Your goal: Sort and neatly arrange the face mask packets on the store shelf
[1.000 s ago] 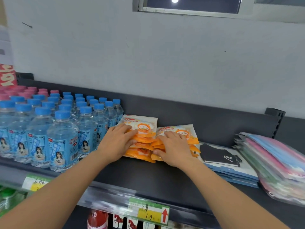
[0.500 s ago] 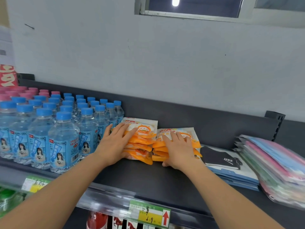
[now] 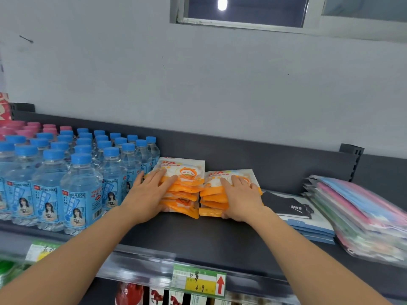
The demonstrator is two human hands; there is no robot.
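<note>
Left hand (image 3: 149, 194) lies flat, fingers spread, on the left stack of orange face mask packets (image 3: 184, 190). Right hand (image 3: 242, 199) presses likewise on the right stack (image 3: 212, 195). Both stacks sit on the shelf (image 3: 198, 238). Beneath the palms the slick packets are fanned, so uneven pressure could probably squirt lower ones out, or nudge the soda bottles (image 3: 81, 190) just beside the left hand.

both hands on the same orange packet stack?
No, the left hand rests on the left orange stack beside the bottles, while the right hand rests on the separate right orange stack.
</note>
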